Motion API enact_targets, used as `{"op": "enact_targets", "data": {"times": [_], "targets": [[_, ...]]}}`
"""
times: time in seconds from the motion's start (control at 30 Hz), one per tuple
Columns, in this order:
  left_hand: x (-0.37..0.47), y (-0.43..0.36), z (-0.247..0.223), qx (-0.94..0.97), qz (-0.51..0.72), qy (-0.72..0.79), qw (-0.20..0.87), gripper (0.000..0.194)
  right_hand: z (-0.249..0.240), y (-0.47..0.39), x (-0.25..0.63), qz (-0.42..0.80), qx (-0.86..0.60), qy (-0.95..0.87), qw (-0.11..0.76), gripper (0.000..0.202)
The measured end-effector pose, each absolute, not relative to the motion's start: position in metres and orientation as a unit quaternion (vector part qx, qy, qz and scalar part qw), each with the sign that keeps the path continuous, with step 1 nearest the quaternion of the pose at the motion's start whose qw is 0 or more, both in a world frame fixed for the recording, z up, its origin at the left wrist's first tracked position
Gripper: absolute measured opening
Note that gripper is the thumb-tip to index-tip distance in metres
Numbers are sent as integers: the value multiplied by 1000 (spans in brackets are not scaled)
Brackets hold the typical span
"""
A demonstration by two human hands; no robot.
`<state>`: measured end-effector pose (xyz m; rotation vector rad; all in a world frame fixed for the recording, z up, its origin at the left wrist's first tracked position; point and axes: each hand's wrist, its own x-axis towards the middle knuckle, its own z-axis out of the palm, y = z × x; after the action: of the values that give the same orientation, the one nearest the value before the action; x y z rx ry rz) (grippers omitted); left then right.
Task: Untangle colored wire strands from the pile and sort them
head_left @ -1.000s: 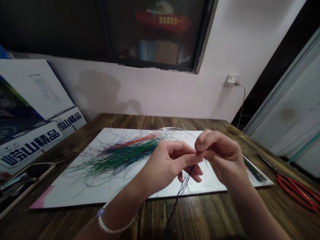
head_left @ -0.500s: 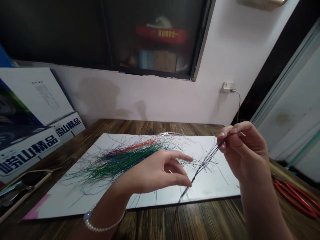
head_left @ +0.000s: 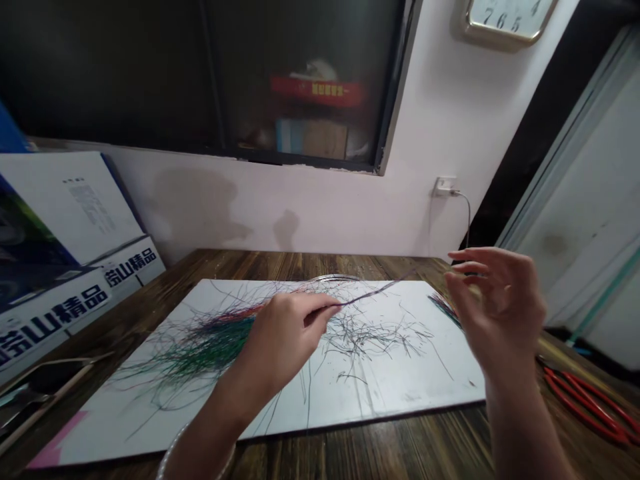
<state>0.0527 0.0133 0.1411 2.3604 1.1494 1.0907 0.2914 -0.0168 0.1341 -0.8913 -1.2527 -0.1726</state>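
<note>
My left hand (head_left: pixel 287 327) pinches a thin twisted purple wire (head_left: pixel 373 293) between thumb and fingertips, above the white board (head_left: pixel 410 393). The wire slants up to the right, and its far end fades out short of my other hand. To the right, my right hand (head_left: pixel 497 310) is raised with thumb and fingers apart, nothing visible between them. Beneath and beyond my left hand lies a loose heap of green, red and purple wires (head_left: pixel 210 343), partly covered by that hand. Short dark wire offcuts (head_left: pixel 365 337) are scattered across the board's middle.
Red-handled pliers or cutters (head_left: pixel 590 403) lie on the wooden table (head_left: pixel 415 437) at right. A small bundle of coloured wires (head_left: pixel 444 308) rests at the board's right edge. Printed boxes (head_left: pixel 80 300) stand at left. A cable is plugged into a wall socket (head_left: pixel 445 187).
My right hand has let go of the dark wires and opened. My left hand has moved left and up, now pinching the twisted wire. The view has tilted up slightly.
</note>
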Motion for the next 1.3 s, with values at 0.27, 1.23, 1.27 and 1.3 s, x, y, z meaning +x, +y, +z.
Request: {"op": "enact_targets", "data": {"times": [0.27,1.23,1.27,1.3], "targets": [[57,14,133,863,390,319,38,23,131,-27,256,-157,-361,-840,373,32],[51,-2,145,899,375,226,1,16,128,-32,249,-40,-333,-793,509,17],[50,-2,145,901,372,222,-8,16,129,-33,249,-26,-334,-793,509,17],[50,-2,146,904,369,216,-15,16,129,-34,249,-16,-334,-792,510,15]]}}
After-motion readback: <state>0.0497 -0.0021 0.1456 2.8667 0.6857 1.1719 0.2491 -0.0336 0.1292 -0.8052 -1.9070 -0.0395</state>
